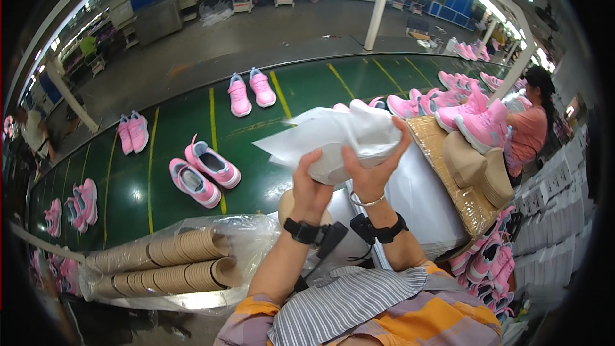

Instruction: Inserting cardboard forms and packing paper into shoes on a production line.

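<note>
Nested brown curved cardboard pieces [160, 259] lie in a clear plastic bag [253, 227]; beyond them, open pink-and-grey shoes [205, 174] stand on the green conveyor belt [182, 118]; the left hand [312, 187] has its grip partly closed on a pale grey rounded piece [328, 165] beneath crumpled thin white paper [330, 127], both held above the belt's near edge; the right hand [370, 178] curls its grip round their right end; smooth white sheets [428, 198] lie beside a brown taped carton [438, 144].
</note>
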`<move>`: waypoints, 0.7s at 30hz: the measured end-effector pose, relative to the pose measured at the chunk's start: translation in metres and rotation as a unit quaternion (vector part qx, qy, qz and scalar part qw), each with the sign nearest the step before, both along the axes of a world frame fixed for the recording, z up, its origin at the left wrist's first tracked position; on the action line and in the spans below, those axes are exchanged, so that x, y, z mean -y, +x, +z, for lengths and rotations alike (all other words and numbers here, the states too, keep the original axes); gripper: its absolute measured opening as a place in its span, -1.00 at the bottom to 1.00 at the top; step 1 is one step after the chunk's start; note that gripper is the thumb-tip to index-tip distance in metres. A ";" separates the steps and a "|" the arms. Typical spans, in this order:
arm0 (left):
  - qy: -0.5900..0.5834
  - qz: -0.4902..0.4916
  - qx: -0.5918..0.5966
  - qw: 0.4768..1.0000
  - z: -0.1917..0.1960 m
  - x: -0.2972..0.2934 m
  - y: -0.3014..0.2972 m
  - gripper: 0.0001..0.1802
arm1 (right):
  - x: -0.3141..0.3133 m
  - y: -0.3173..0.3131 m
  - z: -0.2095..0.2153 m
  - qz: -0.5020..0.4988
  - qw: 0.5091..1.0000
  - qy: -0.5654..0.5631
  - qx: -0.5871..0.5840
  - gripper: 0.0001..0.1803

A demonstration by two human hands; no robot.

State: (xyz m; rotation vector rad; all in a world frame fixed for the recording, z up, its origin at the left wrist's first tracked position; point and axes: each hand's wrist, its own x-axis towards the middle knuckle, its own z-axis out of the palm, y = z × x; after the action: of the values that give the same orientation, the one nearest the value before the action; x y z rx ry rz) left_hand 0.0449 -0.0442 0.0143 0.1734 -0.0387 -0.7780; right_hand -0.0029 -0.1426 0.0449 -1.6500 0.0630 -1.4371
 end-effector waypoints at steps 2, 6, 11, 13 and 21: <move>0.040 0.009 0.028 0.999 0.012 -0.020 0.017 -0.69 | -0.018 0.004 0.008 0.033 0.996 0.073 0.032 0.00; 0.323 0.186 0.230 0.899 -0.004 -0.031 0.030 -0.61 | -0.012 0.028 0.030 0.134 0.982 -0.130 0.000 -0.37; 0.142 0.120 0.144 0.972 0.012 -0.072 0.007 -0.35 | -0.033 0.072 0.023 0.150 0.964 -0.122 -0.182 -0.68; 0.251 0.151 0.284 0.913 -0.008 -0.083 0.021 -0.37 | -0.053 0.097 0.001 0.207 0.940 -0.052 -0.265 -0.58; 0.318 0.249 0.209 0.891 -0.027 -0.176 0.123 -0.53 | -0.113 0.137 -0.067 0.379 0.845 -0.074 -0.369 -0.15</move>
State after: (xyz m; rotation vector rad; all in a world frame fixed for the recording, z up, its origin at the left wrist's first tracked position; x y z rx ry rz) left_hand 0.1678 0.1315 -0.0123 0.9403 -0.1420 -0.1996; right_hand 0.1338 -0.0293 -0.0225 -1.9539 -0.2504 -0.1756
